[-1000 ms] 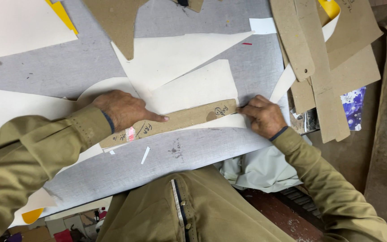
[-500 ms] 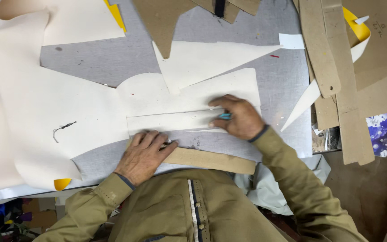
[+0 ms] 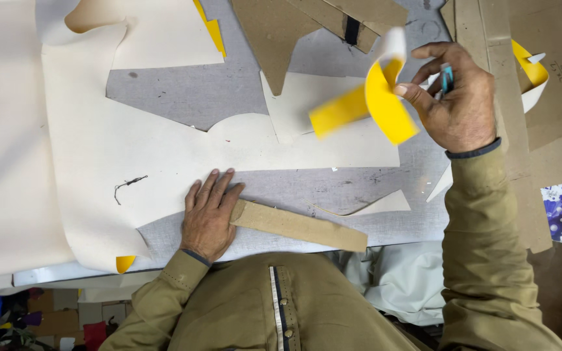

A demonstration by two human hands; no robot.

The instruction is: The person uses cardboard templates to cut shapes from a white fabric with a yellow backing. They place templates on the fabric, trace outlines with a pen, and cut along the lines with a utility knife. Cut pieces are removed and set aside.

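Leftmost, a large cream sheet is spread over the grey surface, with its yellow underside shown at a curled lower corner. On that sheet's lower edge the left hand is laid flat, palm down and fingers spread, with nothing gripped; its fingertips are touching the near end of a brown cardboard strip, which is lying slantwise on the surface just in front of the person's body. Further right, a cut strip, cream on one face and yellow on the other, is lifted clear of the surface and curled over, blurred. It is pinched by the raised right hand, in which a small blue-handled tool is also gripped. Brown cardboard patterns are stacked at the right edge.
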